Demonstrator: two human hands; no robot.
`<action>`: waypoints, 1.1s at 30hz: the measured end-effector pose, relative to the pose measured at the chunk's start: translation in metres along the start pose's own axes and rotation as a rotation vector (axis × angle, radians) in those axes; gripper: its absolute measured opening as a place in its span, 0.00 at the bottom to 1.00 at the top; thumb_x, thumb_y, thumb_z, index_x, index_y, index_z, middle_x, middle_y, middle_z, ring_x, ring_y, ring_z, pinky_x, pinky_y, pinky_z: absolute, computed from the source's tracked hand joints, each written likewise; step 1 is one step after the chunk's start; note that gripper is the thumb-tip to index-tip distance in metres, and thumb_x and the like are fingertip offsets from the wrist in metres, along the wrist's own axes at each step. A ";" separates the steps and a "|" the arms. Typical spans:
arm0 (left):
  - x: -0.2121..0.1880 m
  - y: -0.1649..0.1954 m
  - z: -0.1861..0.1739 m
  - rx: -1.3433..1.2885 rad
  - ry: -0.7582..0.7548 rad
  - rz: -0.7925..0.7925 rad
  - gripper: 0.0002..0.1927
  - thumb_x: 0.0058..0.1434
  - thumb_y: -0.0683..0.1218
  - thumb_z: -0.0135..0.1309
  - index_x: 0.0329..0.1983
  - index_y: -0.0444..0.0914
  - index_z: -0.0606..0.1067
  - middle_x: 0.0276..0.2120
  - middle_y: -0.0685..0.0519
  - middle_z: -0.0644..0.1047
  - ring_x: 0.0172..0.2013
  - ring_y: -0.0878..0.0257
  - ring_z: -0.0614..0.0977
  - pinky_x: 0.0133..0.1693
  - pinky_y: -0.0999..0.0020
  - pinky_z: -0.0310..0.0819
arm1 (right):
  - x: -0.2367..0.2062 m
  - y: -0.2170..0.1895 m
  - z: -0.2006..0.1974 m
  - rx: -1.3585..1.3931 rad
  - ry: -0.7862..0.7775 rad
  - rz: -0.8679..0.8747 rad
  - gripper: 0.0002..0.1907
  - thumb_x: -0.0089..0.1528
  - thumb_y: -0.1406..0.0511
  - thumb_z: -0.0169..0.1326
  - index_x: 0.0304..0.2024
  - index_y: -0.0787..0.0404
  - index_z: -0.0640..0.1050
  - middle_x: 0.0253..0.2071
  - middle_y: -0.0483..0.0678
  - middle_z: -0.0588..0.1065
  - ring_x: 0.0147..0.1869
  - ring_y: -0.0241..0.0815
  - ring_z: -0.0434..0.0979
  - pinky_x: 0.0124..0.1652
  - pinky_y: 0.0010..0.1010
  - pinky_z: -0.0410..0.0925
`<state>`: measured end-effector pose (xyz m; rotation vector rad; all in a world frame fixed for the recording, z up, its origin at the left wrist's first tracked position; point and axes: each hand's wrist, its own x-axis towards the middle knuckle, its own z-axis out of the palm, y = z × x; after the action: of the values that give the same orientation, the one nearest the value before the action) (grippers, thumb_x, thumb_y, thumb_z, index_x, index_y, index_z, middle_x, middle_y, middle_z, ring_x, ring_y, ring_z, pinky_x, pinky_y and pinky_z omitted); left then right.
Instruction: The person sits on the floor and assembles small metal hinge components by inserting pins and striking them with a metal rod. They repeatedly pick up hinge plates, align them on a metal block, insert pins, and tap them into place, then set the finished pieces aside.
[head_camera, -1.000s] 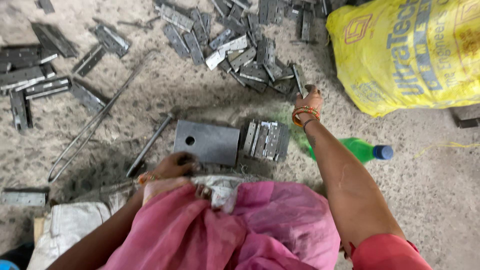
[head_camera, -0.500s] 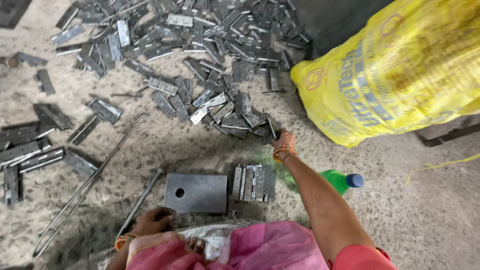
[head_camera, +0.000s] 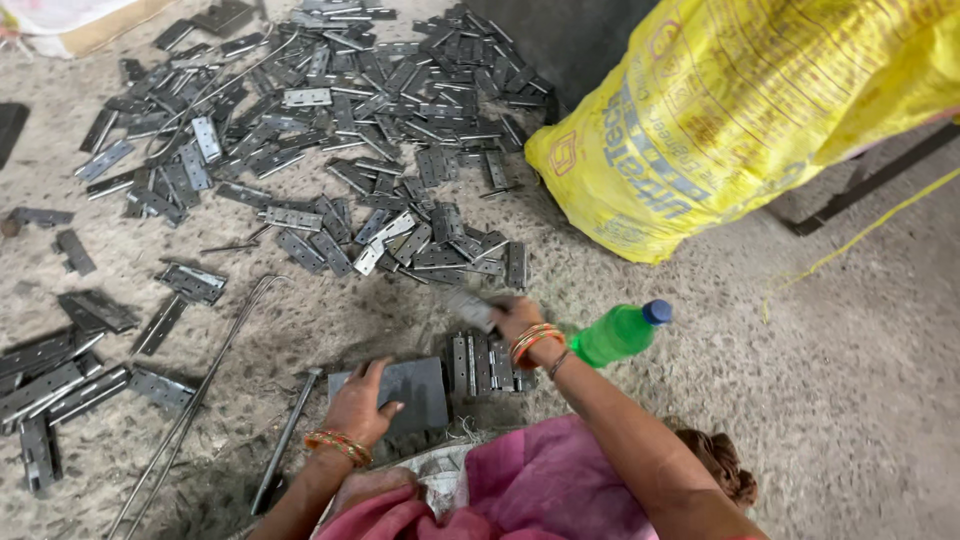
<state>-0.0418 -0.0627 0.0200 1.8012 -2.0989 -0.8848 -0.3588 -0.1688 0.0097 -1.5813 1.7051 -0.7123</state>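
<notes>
Open gritty floor (head_camera: 820, 400) right of the green bottle (head_camera: 618, 334); ahead, blocked by scattered hinges (head_camera: 330, 130) and a yellow sack (head_camera: 740, 110); left, crossed by thin rods (head_camera: 205, 375)

She crouches on the floor (head_camera: 800, 400), her left hand (head_camera: 362, 405) resting flat on a metal plate (head_camera: 415, 390) just in front of her knees. Touching the plate's right edge is a small row of stacked hinges (head_camera: 485, 362). Her right hand (head_camera: 515, 318) sits just beyond that row, fingers closed around a single hinge (head_camera: 468, 308). A bottle (head_camera: 620, 332) lies on its side just right of that wrist. Beyond both hands spreads a big scatter of hinges (head_camera: 340, 130), running far to the left. A sack (head_camera: 740, 110) lies to the right of the scatter. Left of the plate lie a short rod (head_camera: 285, 440) and, further left, long thin rods (head_camera: 200, 390)
</notes>
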 end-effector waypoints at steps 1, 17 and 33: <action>0.001 0.009 -0.005 0.094 0.059 0.100 0.44 0.48 0.46 0.70 0.67 0.38 0.64 0.64 0.36 0.69 0.56 0.38 0.73 0.54 0.50 0.70 | -0.009 -0.008 0.007 -0.201 -0.062 -0.132 0.17 0.59 0.62 0.57 0.50 0.59 0.83 0.45 0.55 0.82 0.45 0.51 0.84 0.48 0.39 0.74; 0.046 -0.022 0.089 -0.252 -0.423 -0.006 0.39 0.48 0.53 0.72 0.63 0.39 0.73 0.48 0.44 0.83 0.52 0.51 0.84 0.55 0.58 0.76 | -0.092 -0.012 0.070 0.593 -0.515 0.105 0.38 0.54 0.50 0.70 0.61 0.64 0.78 0.53 0.52 0.80 0.56 0.44 0.80 0.58 0.33 0.70; 0.045 -0.008 0.097 -0.413 -0.471 -0.041 0.31 0.55 0.50 0.62 0.62 0.34 0.73 0.52 0.43 0.82 0.54 0.53 0.83 0.57 0.59 0.75 | -0.095 -0.040 0.059 0.837 -0.517 0.104 0.33 0.51 0.57 0.73 0.57 0.60 0.82 0.51 0.49 0.81 0.54 0.38 0.79 0.57 0.31 0.71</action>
<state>-0.0978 -0.0784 -0.0699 1.5271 -1.9199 -1.7459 -0.2863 -0.0748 0.0168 -0.9532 0.9090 -0.7432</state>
